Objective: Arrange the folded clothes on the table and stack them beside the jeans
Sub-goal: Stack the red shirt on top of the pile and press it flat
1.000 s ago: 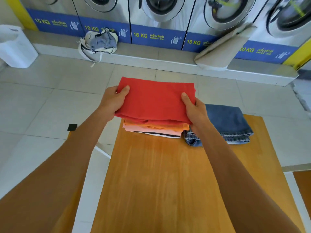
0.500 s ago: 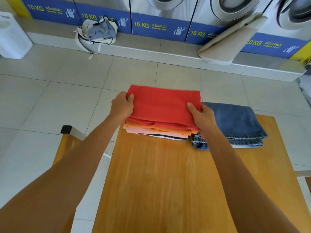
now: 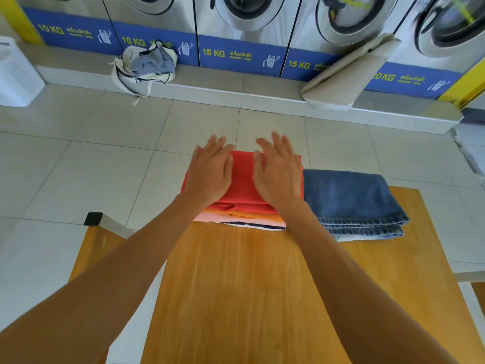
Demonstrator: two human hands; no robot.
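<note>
A folded red cloth (image 3: 242, 185) tops a stack of folded clothes (image 3: 244, 219) with orange, pink and striped layers, at the far edge of the wooden table (image 3: 249, 298). Folded blue jeans (image 3: 351, 200) lie right beside the stack, on its right. My left hand (image 3: 210, 172) lies flat, palm down, on the left half of the red cloth. My right hand (image 3: 278, 172) lies flat on its right half. Fingers of both hands are spread and hold nothing.
A row of washing machines (image 3: 244, 27) lines the far wall on a raised step. A cloth bag (image 3: 147, 67) and a tan bag (image 3: 349, 74) rest on that step. A white basket (image 3: 15, 72) stands far left. A second wooden surface (image 3: 91, 248) adjoins the table's left.
Both hands let go of the red cloth's side edges and moved onto its top, palms flat. The red cloth now lies on the stack beside the jeans.
</note>
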